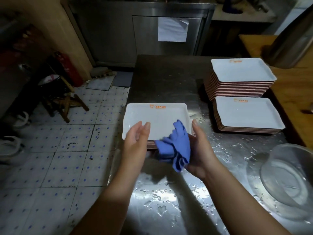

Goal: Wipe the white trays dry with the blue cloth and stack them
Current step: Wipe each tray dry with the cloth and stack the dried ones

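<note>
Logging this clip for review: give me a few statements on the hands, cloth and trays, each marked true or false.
1. The right hand holds the blue cloth. True.
2. The left hand grips a tray. False: its fingers are straight and hold nothing.
3. Three stacks of white trays stand on the steel table: near stack, far stack, middle stack. True.
4. The table is dry. False: water drops cover it.
5. A clear bowl sits at the right. True.

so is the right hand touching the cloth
Touching: the head view shows the right hand holding the cloth, which drapes across its palm.
</note>
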